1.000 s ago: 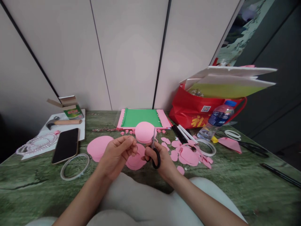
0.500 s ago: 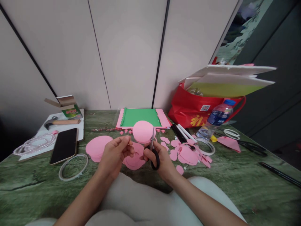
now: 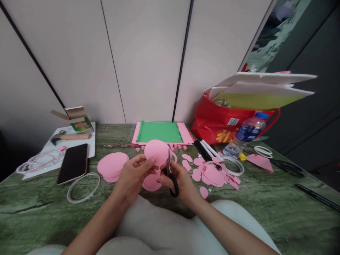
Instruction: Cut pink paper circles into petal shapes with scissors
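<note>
Between thumb and fingers, my left hand [image 3: 135, 173] pinches the lower left edge of a pink paper circle [image 3: 156, 152], held up above the table. Black-handled scissors [image 3: 173, 180] are in my right hand [image 3: 183, 180], blades pointing up along the circle's right edge. A narrow curved strip of pink paper [image 3: 174, 157] shows just right of the blades. Beneath my hands lies another round pink paper piece [image 3: 151, 184], partly hidden. To the left of my left hand is a stack of pink paper circles [image 3: 111, 166].
Pink paper scraps [image 3: 212, 175] and a tape roll [image 3: 233, 165] lie at right, near a water bottle [image 3: 247, 136] and a red bag [image 3: 207, 122]. At left are a phone [image 3: 73, 163], a hammer [image 3: 77, 136] and another tape roll [image 3: 83, 187]. Green paper [image 3: 159, 131] lies at the back.
My left hand, earlier beside the circle and not touching it, now grips its edge. The circle has shifted slightly left and down, and the scissors have tilted a little.
</note>
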Action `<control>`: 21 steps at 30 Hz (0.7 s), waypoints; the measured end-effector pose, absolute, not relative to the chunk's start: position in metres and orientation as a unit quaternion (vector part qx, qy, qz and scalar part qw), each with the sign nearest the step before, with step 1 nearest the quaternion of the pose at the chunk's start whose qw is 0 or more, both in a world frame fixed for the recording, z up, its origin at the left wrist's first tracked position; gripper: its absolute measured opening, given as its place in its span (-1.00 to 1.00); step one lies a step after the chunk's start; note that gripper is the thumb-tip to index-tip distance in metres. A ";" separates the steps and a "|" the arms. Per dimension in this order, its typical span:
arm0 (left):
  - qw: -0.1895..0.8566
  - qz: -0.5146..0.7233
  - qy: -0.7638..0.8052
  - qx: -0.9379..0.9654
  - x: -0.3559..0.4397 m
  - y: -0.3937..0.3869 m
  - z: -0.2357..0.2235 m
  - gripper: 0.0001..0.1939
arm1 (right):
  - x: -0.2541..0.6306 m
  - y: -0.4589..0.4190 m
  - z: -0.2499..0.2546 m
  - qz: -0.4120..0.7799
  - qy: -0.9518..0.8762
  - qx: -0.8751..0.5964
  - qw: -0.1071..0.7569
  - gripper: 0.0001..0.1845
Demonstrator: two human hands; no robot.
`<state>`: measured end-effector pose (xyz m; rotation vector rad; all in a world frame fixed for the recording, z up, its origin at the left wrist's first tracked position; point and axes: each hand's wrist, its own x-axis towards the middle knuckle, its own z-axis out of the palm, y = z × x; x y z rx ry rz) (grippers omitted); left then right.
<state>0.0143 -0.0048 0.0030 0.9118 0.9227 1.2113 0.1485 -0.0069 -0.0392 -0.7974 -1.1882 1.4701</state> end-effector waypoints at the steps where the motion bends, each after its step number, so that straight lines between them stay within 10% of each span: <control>1: 0.630 0.527 0.402 0.405 0.015 -0.006 0.003 -0.75 | 0.148 -0.007 -0.040 0.609 -0.506 -0.329 0.515 -0.58; 21: 0.573 0.513 0.427 0.477 0.016 -0.010 0.008 -0.88 | 0.149 -0.009 -0.041 0.614 -0.520 -0.321 0.500 -0.57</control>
